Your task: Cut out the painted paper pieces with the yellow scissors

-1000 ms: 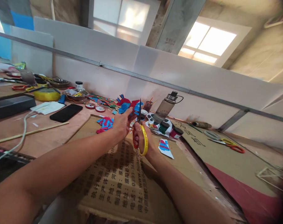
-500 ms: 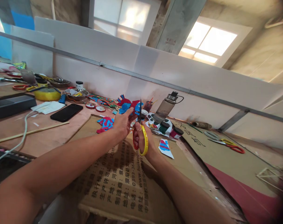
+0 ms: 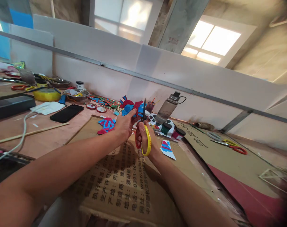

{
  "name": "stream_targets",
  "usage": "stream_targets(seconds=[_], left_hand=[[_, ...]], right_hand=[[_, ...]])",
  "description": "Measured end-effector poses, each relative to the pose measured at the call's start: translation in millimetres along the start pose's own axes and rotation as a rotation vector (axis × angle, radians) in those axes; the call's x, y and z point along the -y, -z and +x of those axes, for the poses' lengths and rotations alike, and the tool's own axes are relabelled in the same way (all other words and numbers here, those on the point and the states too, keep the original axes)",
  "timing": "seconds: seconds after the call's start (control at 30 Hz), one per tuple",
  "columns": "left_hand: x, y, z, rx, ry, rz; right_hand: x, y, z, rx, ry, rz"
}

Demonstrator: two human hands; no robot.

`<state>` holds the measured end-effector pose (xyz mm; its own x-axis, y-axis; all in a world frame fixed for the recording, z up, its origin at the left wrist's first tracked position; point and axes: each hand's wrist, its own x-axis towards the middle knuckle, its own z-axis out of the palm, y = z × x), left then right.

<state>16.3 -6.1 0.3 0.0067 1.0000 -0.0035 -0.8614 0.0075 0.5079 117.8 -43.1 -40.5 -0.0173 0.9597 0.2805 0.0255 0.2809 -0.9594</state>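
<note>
From here I see my left hand (image 3: pixel 124 124) pinching the red-and-blue cutout (image 3: pixel 127 109) just left of the scissors (image 3: pixel 150 141) — blades (image 3: pixel 144 110) pointing up — which my right hand (image 3: pixel 154 142) grips.

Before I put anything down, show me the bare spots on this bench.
Free: the cardboard between the forearms; the brown board between the scissors on it and its red part. Crowded: around the bottle and jars, and near the phone.
</note>
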Motion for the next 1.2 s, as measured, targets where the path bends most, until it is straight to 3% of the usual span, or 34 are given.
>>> stream_targets(seconds=[0.8, 1.2], left_hand=[[-1.8, 0.2, -1.9, 0.024, 0.005, 0.011], [-3.2, -4.5, -6.1, -0.016, 0.005, 0.022]], right_hand=[[8.2, -6.5, -2.5, -0.065, -0.103, 0.078], [0.8, 0.0, -0.7, -0.031, -0.021, 0.003]])
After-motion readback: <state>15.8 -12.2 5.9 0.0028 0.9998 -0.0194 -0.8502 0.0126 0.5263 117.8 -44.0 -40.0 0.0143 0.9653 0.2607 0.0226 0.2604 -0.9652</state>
